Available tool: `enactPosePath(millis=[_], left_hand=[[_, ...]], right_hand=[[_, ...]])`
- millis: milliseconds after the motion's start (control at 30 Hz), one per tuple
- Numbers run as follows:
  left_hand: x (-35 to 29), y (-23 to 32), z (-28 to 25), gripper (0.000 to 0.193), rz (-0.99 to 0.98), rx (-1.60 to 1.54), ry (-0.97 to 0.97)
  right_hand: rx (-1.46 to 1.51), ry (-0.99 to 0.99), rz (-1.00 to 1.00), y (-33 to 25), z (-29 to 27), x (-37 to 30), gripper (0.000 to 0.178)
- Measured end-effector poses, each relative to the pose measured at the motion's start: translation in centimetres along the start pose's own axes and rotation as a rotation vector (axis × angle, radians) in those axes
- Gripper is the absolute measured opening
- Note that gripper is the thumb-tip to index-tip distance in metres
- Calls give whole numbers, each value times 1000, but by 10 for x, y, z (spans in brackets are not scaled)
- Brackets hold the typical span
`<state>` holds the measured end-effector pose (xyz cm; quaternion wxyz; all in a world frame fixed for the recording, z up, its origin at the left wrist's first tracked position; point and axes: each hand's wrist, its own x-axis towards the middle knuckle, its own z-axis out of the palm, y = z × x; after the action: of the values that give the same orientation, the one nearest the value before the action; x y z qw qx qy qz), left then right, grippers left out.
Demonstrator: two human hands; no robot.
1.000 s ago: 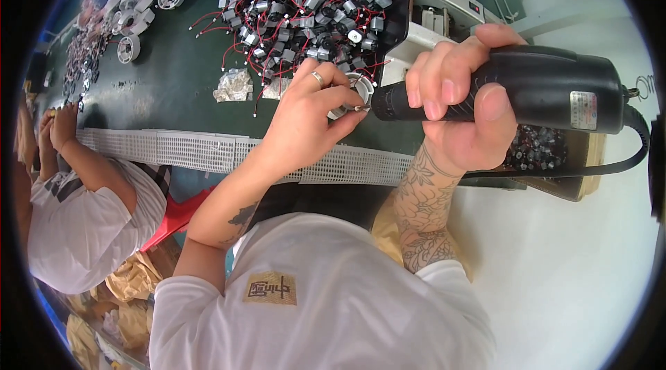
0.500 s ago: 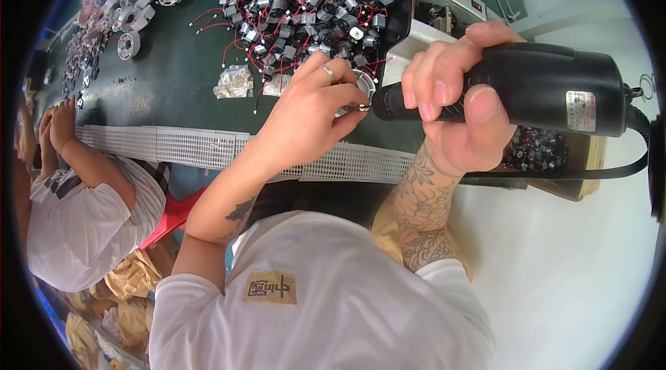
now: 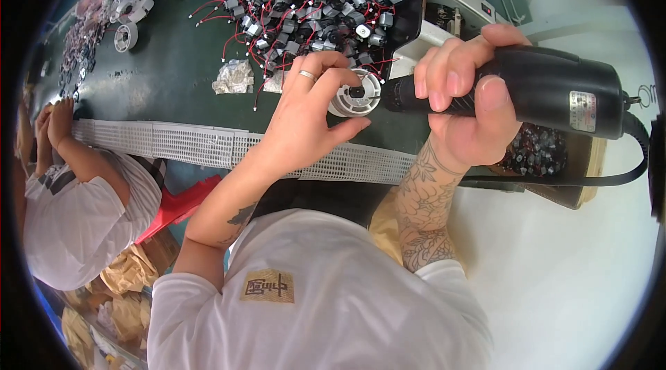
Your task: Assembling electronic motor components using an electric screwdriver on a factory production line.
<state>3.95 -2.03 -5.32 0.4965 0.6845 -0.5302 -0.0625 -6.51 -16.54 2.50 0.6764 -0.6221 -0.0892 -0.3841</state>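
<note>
My right hand (image 3: 468, 103) is wrapped round a black electric screwdriver (image 3: 565, 82), held sideways with its narrow nose to the left. A thin bit at the nose reaches the right rim of a round white plastic housing (image 3: 373, 87). A small black part (image 3: 356, 92) sits in the housing's middle. My left hand (image 3: 302, 113), with a ring on one finger, grips this housing on the green table. Its fingers lie over the far left side, the thumb along the near edge. The fingertips partly hide the housing.
Beyond my hands lies a heap of small motors (image 3: 312, 6) with red wires. A metal-cased machine (image 3: 444, 13) stands at the back right. Other white housings (image 3: 126, 37) are at the far left. White perforated strips (image 3: 194, 144) line the table's front edge. A co-worker (image 3: 83, 210) sits at left.
The screwdriver's nose has drawn slightly right, away from my left fingertips. My left thumb and fingers have spread from a pinch, uncovering more of the white housing.
</note>
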Motion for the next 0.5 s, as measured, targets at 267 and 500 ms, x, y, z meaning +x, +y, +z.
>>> enactPosePath(millis=[267, 500], left_hand=[[0, -3, 2, 46, 21, -2, -5], [1, -8, 4, 46, 38, -23, -3]], right_hand=[[-12, 11, 9, 3, 2, -2, 47], [-42, -10, 4, 4, 8, -1, 42]])
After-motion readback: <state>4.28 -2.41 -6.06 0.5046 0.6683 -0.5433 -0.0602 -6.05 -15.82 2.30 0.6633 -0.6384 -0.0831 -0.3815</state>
